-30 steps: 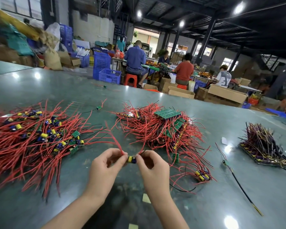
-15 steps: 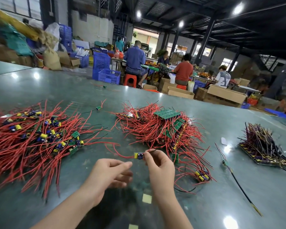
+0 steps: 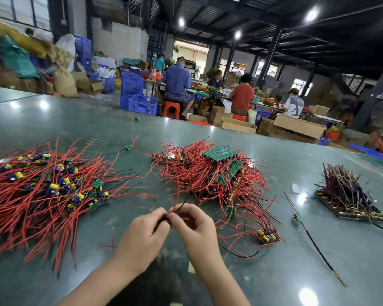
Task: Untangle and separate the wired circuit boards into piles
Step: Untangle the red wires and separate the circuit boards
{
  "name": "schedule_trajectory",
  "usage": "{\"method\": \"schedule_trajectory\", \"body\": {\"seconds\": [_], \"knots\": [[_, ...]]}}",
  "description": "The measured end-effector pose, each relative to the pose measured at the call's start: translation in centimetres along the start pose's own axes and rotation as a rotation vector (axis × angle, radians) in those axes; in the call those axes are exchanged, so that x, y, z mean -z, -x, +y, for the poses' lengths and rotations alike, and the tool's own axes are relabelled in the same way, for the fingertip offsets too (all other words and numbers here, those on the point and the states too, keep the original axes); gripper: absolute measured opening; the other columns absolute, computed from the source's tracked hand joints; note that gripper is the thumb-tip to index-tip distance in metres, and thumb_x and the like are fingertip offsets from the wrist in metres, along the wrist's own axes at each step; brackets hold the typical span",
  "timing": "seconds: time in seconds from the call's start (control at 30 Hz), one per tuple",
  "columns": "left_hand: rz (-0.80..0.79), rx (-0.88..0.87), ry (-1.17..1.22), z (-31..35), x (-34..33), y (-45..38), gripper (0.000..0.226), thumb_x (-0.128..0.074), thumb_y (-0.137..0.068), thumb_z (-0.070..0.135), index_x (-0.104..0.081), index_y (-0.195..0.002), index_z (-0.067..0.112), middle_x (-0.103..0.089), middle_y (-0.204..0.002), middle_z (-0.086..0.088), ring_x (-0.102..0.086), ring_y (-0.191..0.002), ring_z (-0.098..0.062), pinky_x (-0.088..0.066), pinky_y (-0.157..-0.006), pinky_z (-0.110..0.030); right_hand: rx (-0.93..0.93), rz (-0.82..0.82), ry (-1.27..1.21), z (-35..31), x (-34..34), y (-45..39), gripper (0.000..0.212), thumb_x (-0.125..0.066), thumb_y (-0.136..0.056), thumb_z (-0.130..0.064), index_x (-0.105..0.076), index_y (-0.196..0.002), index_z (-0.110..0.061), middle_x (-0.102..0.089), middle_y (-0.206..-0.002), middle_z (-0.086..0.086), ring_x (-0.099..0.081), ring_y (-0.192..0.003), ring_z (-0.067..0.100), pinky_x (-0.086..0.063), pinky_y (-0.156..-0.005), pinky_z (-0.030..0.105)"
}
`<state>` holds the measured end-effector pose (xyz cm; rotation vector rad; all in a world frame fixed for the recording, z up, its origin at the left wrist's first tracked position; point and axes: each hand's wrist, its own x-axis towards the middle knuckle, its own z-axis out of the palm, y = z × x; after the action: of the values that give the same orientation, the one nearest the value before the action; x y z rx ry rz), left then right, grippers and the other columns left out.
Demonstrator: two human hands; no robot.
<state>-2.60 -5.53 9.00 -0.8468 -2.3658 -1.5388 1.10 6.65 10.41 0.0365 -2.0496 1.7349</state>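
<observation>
Both hands are held together above the green table [image 3: 274, 272], in front of the tangled centre pile [image 3: 210, 175]. The left hand [image 3: 142, 235] and the right hand [image 3: 195, 230] are curled, fingertips meeting, and a thin pair of wires [image 3: 179, 205], one red and one black, is pinched between them. The wires rise from the pinch point toward the centre pile. Whether a board is attached at the pinch cannot be told, as it is hidden by the fingers.

The centre pile is made up of red-wired green circuit boards, with a flat stack of boards [image 3: 219, 153] lying on top. A wide spread of separated boards [image 3: 42, 191] with red wires and yellow-and-blue capacitors is laid out to the left, well apart from the centre pile. A third pile [image 3: 347, 195], with darker wires standing upward, is placed at the right. A single board with a long black lead [image 3: 314, 241] lies between the centre pile and the right pile. One loose small board [image 3: 128, 147] lies beyond the left spread.

Seated people [image 3: 177, 82] are seen at benches in the background, beside blue crates [image 3: 139, 100] and cardboard boxes [image 3: 299, 127].
</observation>
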Motion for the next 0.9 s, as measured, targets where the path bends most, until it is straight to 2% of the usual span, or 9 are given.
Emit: {"method": "schedule_trajectory", "body": {"seconds": [0.07, 0.17, 0.23, 0.33, 0.47, 0.6, 0.7, 0.77, 0.9], "knots": [[0.022, 0.015, 0.033, 0.3, 0.2, 0.0, 0.036, -0.036, -0.072, 0.047, -0.053, -0.067, 0.015, -0.052, -0.056, -0.008, -0.050, -0.059, -0.025, -0.040, -0.060, -0.050, -0.104, 0.033, -0.199, 0.0, -0.4, 0.1, 0.020, -0.062, -0.083, 0.006, -0.065, -0.076, -0.013, -0.063, -0.064, -0.007, -0.055, -0.060, 0.003, -0.044, -0.061, 0.014], [0.071, 0.015, 0.050, 0.4, 0.4, 0.0, 0.034, -0.036, -0.069, 0.047, -0.052, -0.066, 0.017, -0.046, -0.052, -0.009, -0.043, -0.052, -0.022, -0.038, -0.057, -0.050, -0.312, 0.057, -0.601, 0.3, -1.4, 0.3, 0.016, -0.055, -0.086, 0.006, -0.064, -0.080, -0.007, -0.060, -0.062, -0.001, -0.051, -0.055, 0.006, -0.042, -0.057, 0.015], [0.076, 0.025, 0.060, 0.3, 0.4, -0.1, 0.032, -0.038, -0.070, 0.047, -0.053, -0.064, 0.019, -0.047, -0.053, -0.009, -0.045, -0.053, -0.024, -0.041, -0.058, -0.052, -0.383, 0.057, -0.711, 0.4, -1.8, 0.4, 0.012, -0.055, -0.086, 0.004, -0.063, -0.083, -0.005, -0.058, -0.062, 0.001, -0.052, -0.055, 0.007, -0.042, -0.059, 0.016], [0.083, 0.053, 0.088, 0.3, 0.5, -0.2, 0.034, -0.042, -0.075, 0.053, -0.054, -0.059, 0.025, -0.048, -0.053, -0.005, -0.050, -0.058, -0.027, -0.044, -0.062, -0.052, -0.377, 0.081, -0.733, 0.4, -2.0, 0.4, 0.009, -0.057, -0.083, 0.002, -0.062, -0.083, -0.005, -0.059, -0.065, 0.004, -0.053, -0.059, 0.010, -0.042, -0.065, 0.021], [0.073, 0.036, 0.083, 0.3, 0.2, -0.3, 0.033, -0.044, -0.075, 0.054, -0.057, -0.060, 0.028, -0.049, -0.053, -0.006, -0.049, -0.057, -0.026, -0.044, -0.061, -0.051, -0.353, 0.167, -0.724, 0.6, -2.2, 0.6, 0.014, -0.054, -0.085, 0.007, -0.063, -0.081, -0.003, -0.059, -0.060, 0.003, -0.054, -0.053, 0.009, -0.046, -0.056, 0.016], [0.065, 0.072, 0.127, 0.0, 0.0, -0.3, 0.034, -0.044, -0.073, 0.053, -0.054, -0.057, 0.024, -0.049, -0.053, -0.001, -0.049, -0.058, -0.023, -0.045, -0.065, -0.053, -0.334, 0.220, -0.675, 0.6, -2.3, 0.5, 0.015, -0.057, -0.084, 0.006, -0.066, -0.079, -0.006, -0.058, -0.062, 0.001, -0.050, -0.053, 0.008, -0.045, -0.057, 0.018], [0.066, 0.077, 0.116, -0.1, -0.1, -0.2, 0.038, -0.043, -0.072, 0.055, -0.052, -0.057, 0.021, -0.046, -0.055, -0.010, -0.047, -0.058, -0.028, -0.042, -0.065, -0.053, -0.332, 0.288, -0.671, 0.6, -1.4, 0.1, 0.015, -0.060, -0.083, 0.006, -0.066, -0.079, -0.007, -0.062, -0.063, -0.004, -0.050, -0.050, 0.004, -0.044, -0.053, 0.014], [0.077, 0.064, 0.077, -0.2, -0.1, -0.1, 0.040, -0.042, -0.072, 0.058, -0.052, -0.057, 0.022, -0.044, -0.053, -0.010, -0.043, -0.054, -0.025, -0.041, -0.060, -0.046, -0.296, 0.275, -0.631, 0.6, -1.1, 0.0, 0.016, -0.060, -0.083, 0.005, -0.066, -0.078, -0.009, -0.062, -0.063, -0.005, -0.050, -0.051, 0.003, -0.044, -0.053, 0.013], [0.081, 0.009, 0.120, 0.0, 0.3, -0.2, 0.046, -0.048, -0.073, 0.058, -0.049, -0.055, 0.016, -0.035, -0.047, 0.003, -0.032, -0.046, -0.006, -0.027, -0.051, -0.024, -0.233, 0.179, -0.533, 0.4, -0.9, -0.1, 0.020, -0.057, -0.085, 0.007, -0.065, -0.082, -0.011, -0.062, -0.066, -0.005, -0.051, -0.056, 0.004, -0.043, -0.054, 0.014]]}}
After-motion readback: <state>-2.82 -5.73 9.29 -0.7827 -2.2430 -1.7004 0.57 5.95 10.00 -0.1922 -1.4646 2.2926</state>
